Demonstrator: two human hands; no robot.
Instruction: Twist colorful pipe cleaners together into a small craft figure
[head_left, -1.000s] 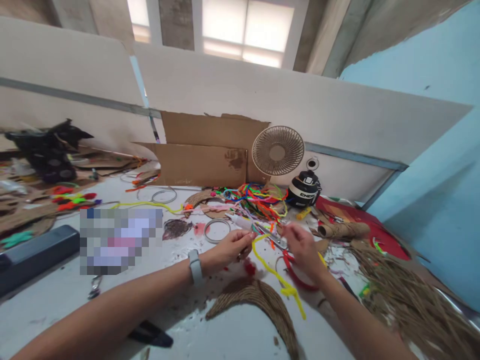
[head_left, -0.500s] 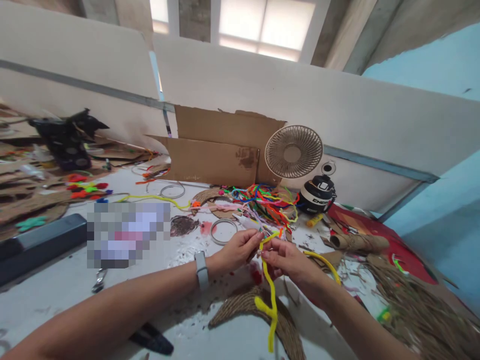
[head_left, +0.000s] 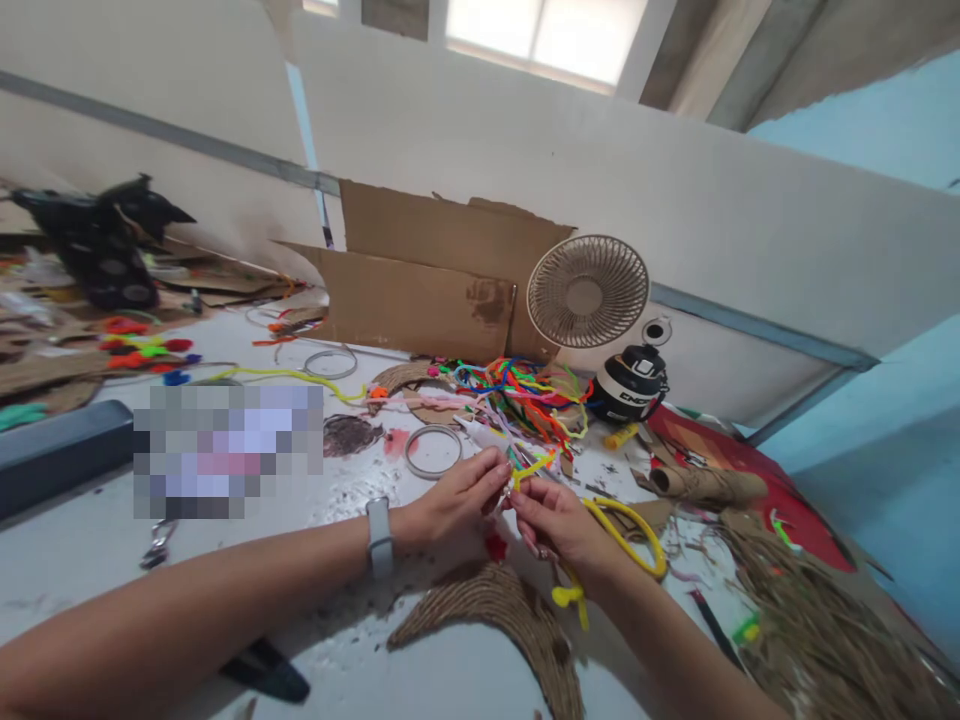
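Observation:
My left hand (head_left: 455, 500) and my right hand (head_left: 553, 521) meet over the white table (head_left: 450, 670), fingertips pinched together on a yellow pipe cleaner (head_left: 626, 520). The pipe cleaner curls in a loop past my right wrist, and its twisted end hangs below at the wrist's underside. A grey band sits on my left wrist. Under my hands lies a curved piece wrapped in brown twine (head_left: 517, 615). A heap of coloured pipe cleaners (head_left: 525, 395) lies just beyond my fingers.
A small beige fan (head_left: 587, 292) and a black-and-white helmet-shaped object (head_left: 630, 385) stand behind the heap, in front of cardboard sheets (head_left: 420, 290). Metal rings (head_left: 433, 450) lie on the table. Loose brown strips (head_left: 817, 610) are piled at right, a dark bar (head_left: 52, 450) at left.
My right hand came left to meet my left hand and took hold of the yellow pipe cleaner. The pipe cleaner has gone from lying stretched out to curling round my right wrist.

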